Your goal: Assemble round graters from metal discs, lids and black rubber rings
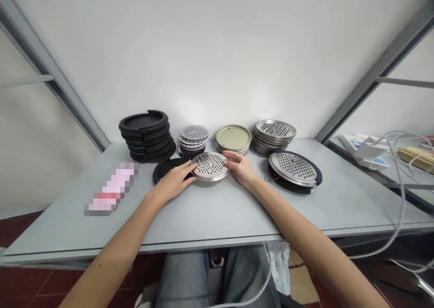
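A round, perforated silver metal lid [210, 165] is held between my two hands, near the middle of the table and slightly tilted. My left hand [174, 180] grips its left edge, thumb at the near side and fingers over the rim. On the opposite edge, my right hand [240, 168] has its thumb on top and its fingers behind the rim. Partly hidden by my left hand, a black round tray [166, 167] lies on the table. What is under the lid cannot be made out.
Along the wall stand stacks of black round trays [144, 134], small patterned discs [194, 140], gold-coloured plates [233, 137] and slotted silver lids [274, 136]. At right, a perforated lid [294, 167] rests on a black tray. A blurred pinkish object [113, 188] lies left; a white cable [402, 199] hangs right.
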`<action>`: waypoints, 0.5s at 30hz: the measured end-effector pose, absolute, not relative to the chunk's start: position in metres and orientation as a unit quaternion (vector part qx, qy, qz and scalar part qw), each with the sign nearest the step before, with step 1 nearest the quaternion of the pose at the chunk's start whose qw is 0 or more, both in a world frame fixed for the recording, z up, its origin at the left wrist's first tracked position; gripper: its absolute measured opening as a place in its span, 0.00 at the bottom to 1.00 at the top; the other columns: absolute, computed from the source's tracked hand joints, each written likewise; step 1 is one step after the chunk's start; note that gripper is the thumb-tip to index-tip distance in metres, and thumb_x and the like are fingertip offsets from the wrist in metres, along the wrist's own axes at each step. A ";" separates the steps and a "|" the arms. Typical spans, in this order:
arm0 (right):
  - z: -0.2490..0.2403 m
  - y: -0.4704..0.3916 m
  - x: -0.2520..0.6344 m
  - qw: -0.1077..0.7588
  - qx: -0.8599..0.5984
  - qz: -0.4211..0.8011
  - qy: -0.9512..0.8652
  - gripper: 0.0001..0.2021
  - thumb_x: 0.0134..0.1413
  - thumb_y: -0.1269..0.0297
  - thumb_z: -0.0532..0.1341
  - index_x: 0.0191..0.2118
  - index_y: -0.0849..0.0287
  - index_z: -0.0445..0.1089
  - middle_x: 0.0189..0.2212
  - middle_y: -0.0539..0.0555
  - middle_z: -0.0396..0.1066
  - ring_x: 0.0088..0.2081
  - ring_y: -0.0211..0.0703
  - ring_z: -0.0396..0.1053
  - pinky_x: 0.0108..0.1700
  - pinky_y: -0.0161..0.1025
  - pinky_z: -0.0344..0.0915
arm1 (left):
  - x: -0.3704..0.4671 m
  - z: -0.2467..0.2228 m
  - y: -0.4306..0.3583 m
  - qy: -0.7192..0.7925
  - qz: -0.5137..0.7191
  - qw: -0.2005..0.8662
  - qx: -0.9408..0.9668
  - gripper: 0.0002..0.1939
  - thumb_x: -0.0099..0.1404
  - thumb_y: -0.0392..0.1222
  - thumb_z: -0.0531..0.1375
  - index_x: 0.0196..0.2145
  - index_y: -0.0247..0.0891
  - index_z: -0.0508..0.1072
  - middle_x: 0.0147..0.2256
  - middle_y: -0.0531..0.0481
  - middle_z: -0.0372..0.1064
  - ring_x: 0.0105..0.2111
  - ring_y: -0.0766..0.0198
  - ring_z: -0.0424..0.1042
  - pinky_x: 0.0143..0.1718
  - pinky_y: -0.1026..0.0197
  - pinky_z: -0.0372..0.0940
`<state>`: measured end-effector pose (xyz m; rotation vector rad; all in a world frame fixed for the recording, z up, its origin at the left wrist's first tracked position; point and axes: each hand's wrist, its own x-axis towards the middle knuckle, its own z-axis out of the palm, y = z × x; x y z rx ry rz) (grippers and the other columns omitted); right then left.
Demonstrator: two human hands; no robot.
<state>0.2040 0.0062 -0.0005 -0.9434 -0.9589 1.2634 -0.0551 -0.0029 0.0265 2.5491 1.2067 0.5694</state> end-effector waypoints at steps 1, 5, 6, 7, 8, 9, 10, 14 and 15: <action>-0.001 0.007 0.204 0.602 -0.410 0.544 -0.415 0.22 0.30 0.68 0.71 0.39 0.58 0.73 0.48 0.57 0.71 0.50 0.49 0.67 0.53 0.47 0.63 | -0.055 0.026 -0.003 0.417 0.191 0.132 0.879 0.26 0.66 0.47 0.56 0.60 0.41 0.62 0.61 0.42 0.57 0.60 0.51 0.59 0.60 0.48 0.56; -0.002 0.007 0.204 0.598 -0.418 0.546 -0.413 0.22 0.30 0.68 0.71 0.39 0.59 0.73 0.47 0.57 0.72 0.48 0.48 0.68 0.53 0.47 0.63 | -0.054 0.026 -0.003 0.415 0.188 0.129 0.881 0.26 0.64 0.47 0.58 0.59 0.41 0.63 0.62 0.41 0.56 0.60 0.50 0.59 0.60 0.48 0.55; -0.002 0.007 0.204 0.597 -0.416 0.549 -0.411 0.22 0.30 0.68 0.71 0.39 0.59 0.73 0.47 0.57 0.72 0.48 0.48 0.68 0.54 0.47 0.62 | -0.054 0.026 -0.003 0.415 0.189 0.129 0.881 0.27 0.64 0.47 0.59 0.59 0.40 0.63 0.62 0.41 0.55 0.60 0.49 0.59 0.60 0.48 0.55; -0.001 0.006 0.204 0.598 -0.413 0.552 -0.410 0.22 0.31 0.68 0.71 0.39 0.59 0.73 0.47 0.58 0.72 0.49 0.48 0.68 0.54 0.46 0.62 | -0.053 0.026 -0.003 0.414 0.193 0.129 0.880 0.27 0.63 0.46 0.59 0.59 0.40 0.63 0.62 0.41 0.54 0.60 0.49 0.59 0.60 0.48 0.55; -0.001 0.006 0.204 0.598 -0.408 0.555 -0.411 0.22 0.31 0.68 0.71 0.39 0.59 0.73 0.47 0.57 0.72 0.50 0.48 0.68 0.54 0.46 0.62 | -0.053 0.026 -0.003 0.415 0.199 0.129 0.878 0.28 0.63 0.46 0.59 0.59 0.39 0.63 0.63 0.40 0.54 0.60 0.49 0.58 0.60 0.48 0.55; -0.001 0.006 0.205 0.597 -0.403 0.558 -0.412 0.21 0.32 0.67 0.71 0.39 0.58 0.73 0.47 0.57 0.73 0.50 0.48 0.68 0.54 0.46 0.62 | -0.053 0.026 -0.003 0.417 0.207 0.129 0.876 0.28 0.63 0.46 0.59 0.59 0.38 0.63 0.63 0.40 0.53 0.60 0.50 0.58 0.61 0.48 0.55; -0.001 0.006 0.205 0.597 -0.398 0.560 -0.413 0.21 0.32 0.67 0.71 0.39 0.58 0.73 0.47 0.57 0.73 0.51 0.48 0.68 0.54 0.46 0.62 | -0.052 0.026 -0.003 0.420 0.218 0.129 0.872 0.28 0.63 0.45 0.60 0.59 0.38 0.64 0.63 0.40 0.53 0.61 0.50 0.58 0.61 0.49 0.55; -0.001 0.007 0.205 0.603 -0.387 0.566 -0.408 0.21 0.32 0.68 0.71 0.39 0.58 0.73 0.45 0.56 0.74 0.50 0.47 0.68 0.54 0.45 0.63 | -0.051 0.030 -0.003 0.429 0.264 0.128 0.854 0.28 0.60 0.44 0.62 0.57 0.36 0.66 0.62 0.39 0.55 0.59 0.51 0.61 0.61 0.51 0.55; -0.002 0.008 0.205 0.605 -0.387 0.564 -0.408 0.20 0.32 0.69 0.71 0.39 0.57 0.73 0.44 0.56 0.74 0.49 0.47 0.69 0.53 0.45 0.63 | -0.051 0.032 -0.003 0.429 0.274 0.129 0.851 0.28 0.59 0.43 0.62 0.56 0.35 0.67 0.61 0.39 0.56 0.59 0.52 0.61 0.61 0.51 0.56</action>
